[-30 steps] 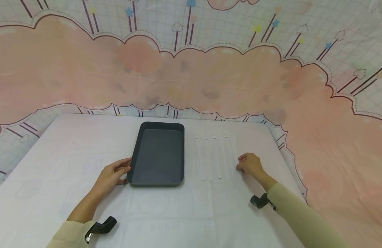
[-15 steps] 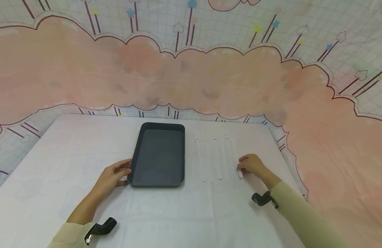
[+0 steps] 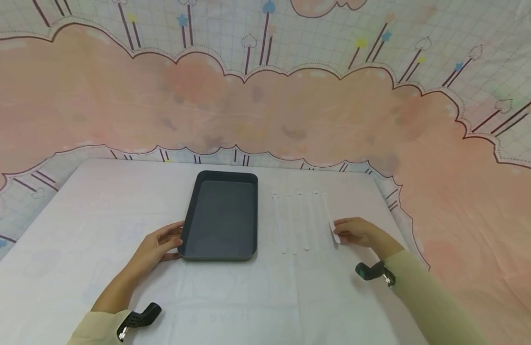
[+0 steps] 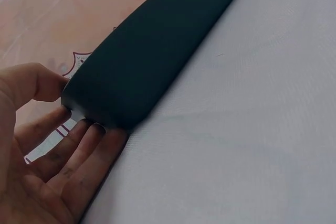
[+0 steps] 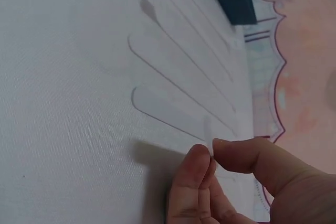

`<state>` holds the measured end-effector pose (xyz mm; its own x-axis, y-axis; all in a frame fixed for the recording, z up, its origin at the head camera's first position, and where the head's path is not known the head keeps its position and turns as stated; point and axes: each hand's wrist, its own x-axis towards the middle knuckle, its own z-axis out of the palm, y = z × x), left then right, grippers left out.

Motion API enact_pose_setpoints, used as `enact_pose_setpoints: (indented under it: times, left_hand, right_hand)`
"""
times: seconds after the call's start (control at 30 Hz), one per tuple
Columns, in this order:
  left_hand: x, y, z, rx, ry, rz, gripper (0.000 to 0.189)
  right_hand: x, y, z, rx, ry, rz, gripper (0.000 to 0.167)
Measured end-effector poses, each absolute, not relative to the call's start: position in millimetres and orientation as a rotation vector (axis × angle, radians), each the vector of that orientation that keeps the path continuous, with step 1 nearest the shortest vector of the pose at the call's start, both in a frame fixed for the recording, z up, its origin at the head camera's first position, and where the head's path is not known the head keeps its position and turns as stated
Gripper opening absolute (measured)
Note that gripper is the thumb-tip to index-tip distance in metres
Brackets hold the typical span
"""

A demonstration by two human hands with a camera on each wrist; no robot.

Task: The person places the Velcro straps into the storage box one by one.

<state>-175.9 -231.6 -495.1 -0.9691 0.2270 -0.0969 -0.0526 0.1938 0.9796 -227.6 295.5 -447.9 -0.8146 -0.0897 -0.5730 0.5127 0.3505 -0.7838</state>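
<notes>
My left hand (image 3: 155,244) rests against the left side of a dark grey baking tray (image 3: 222,258). In the left wrist view its thumb and spread fingertips touch the outer wall near one corner. My right hand (image 3: 362,232) pinches a white flat stick (image 3: 335,235) with a rounded end between thumb and index finger. The right wrist view shows this stick (image 5: 165,113) slanting up to the fingertips, which cover part of it. Several thin white sticks (image 3: 277,211) lie in a row between the tray and the right hand; one has a spoon-like end (image 5: 148,9).
A white cloth (image 3: 231,297) covers the table, and the pale sticks hardly stand out against it. Behind hangs a peach curtain (image 3: 265,110) with a scalloped print. Each sleeve cuff carries a small black camera (image 3: 144,316).
My right hand has gone from touching the rightmost stick to pinching it, shifting slightly right; the stick's near end now shows tilted. My left hand and the tray stay in place.
</notes>
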Motion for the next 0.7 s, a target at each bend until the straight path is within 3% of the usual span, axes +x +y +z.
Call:
enact_pose_setpoints:
  times: [0.4, 0.7]
  left_hand:
    - [-169, -229, -495, 0.140, 2.252, 1.887, 0.060]
    - [-166, -228, -497, 0.120, 2.240, 1.907, 0.061]
  right_hand:
    - [-226, 307, -448, 0.359, 1.892, -1.674, 0.055]
    - [-226, 313, -442, 0.349, 1.810, -1.719, 0.032]
